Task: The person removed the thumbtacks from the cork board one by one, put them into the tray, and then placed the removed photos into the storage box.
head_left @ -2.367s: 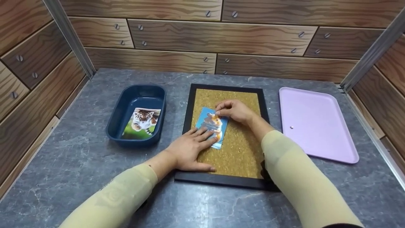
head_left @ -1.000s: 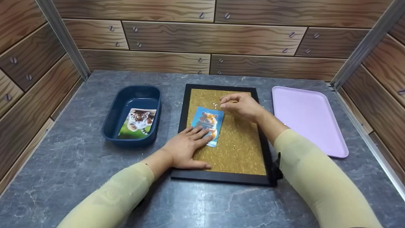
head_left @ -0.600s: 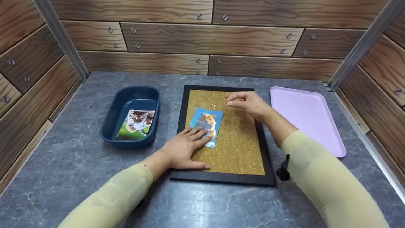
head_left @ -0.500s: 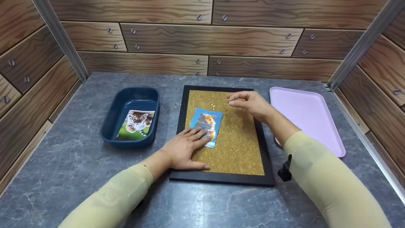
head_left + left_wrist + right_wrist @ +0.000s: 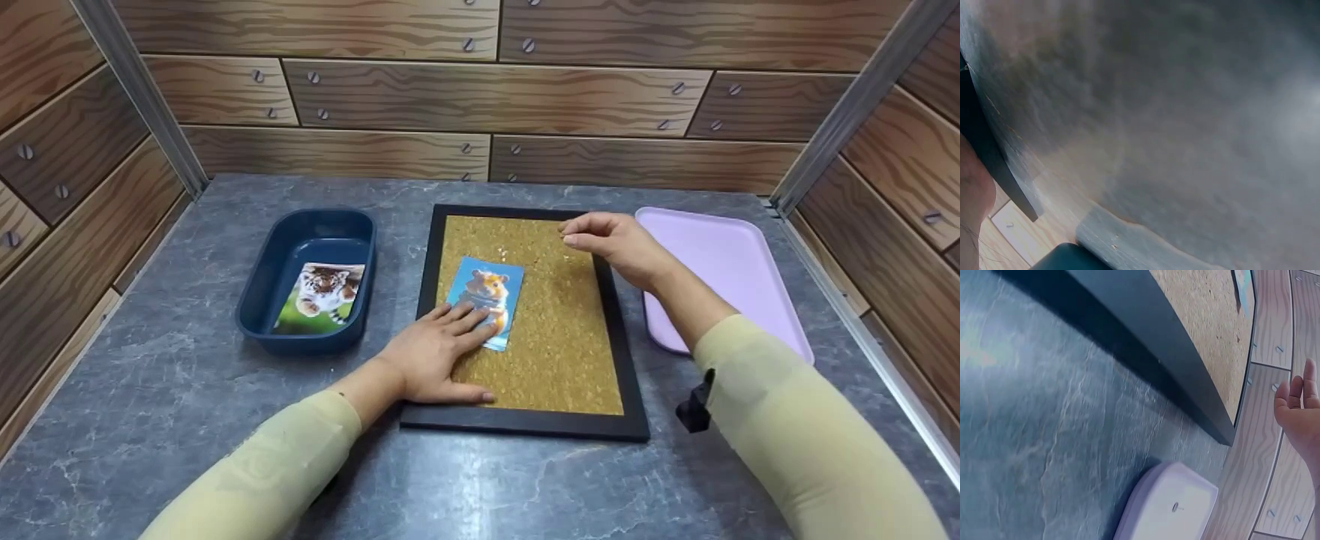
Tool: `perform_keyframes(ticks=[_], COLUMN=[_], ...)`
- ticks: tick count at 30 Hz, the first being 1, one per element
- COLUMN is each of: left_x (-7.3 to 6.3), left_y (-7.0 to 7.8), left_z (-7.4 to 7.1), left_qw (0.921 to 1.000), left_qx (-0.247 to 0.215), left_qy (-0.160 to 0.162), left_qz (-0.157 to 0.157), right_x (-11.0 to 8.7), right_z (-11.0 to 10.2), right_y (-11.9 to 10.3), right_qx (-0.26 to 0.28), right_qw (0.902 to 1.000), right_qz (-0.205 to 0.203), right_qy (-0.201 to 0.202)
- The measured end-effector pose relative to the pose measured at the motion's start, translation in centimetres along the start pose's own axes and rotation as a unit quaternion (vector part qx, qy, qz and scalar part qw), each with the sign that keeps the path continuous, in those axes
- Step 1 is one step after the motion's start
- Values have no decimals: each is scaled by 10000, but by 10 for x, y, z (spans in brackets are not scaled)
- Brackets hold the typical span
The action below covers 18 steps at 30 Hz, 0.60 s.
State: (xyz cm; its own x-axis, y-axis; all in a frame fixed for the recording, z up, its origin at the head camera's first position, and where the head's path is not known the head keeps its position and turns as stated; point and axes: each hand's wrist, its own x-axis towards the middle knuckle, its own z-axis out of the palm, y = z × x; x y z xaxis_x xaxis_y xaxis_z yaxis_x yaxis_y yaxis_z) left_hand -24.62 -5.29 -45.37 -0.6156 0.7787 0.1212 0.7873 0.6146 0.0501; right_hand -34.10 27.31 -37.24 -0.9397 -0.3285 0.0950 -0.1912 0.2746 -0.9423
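My left hand (image 5: 435,356) lies flat with spread fingers across the lower part of a hamster photo (image 5: 499,286). The photo lies on a black-framed corkboard (image 5: 551,375). Small shiny pale bits, like a clear pushpin, show at the photo's top edge. My right hand (image 5: 619,244) hovers over the board's upper right corner, its fingers loosely bent, with nothing visible in them. In the right wrist view its fingers (image 5: 1296,391) point upward, away from the board. The left wrist view shows mostly blurred tabletop, with the black frame (image 5: 994,152) at its left.
A dark blue box (image 5: 307,341) holding a tiger photo (image 5: 322,298) stands left of the board. Right of it lies a lilac tray (image 5: 731,266), partly behind my right forearm, with a small metallic pin (image 5: 1175,507) in it. Wood-patterned walls enclose the grey table.
My right hand has left the photo's top edge and moved right toward the frame, uncovering the pale shiny bits there. My left hand stays on the photo.
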Motion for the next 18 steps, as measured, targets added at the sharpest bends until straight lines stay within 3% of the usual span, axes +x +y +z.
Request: perform_keyframes(ticks=[8, 18], left_x=[-2, -1], left_y=[-1, 1], left_z=[-1, -2], left_qw=[10000, 10000], left_qx=[-21, -18], left_qy=[-43, -42], left_qz=[-25, -20], right_x=[-7, -13], right_z=[-14, -32], right_y=[-1, 5], right_qx=[-240, -37], right_qw=[9996, 9996], right_qz=[86, -52], right_qy=[157, 273])
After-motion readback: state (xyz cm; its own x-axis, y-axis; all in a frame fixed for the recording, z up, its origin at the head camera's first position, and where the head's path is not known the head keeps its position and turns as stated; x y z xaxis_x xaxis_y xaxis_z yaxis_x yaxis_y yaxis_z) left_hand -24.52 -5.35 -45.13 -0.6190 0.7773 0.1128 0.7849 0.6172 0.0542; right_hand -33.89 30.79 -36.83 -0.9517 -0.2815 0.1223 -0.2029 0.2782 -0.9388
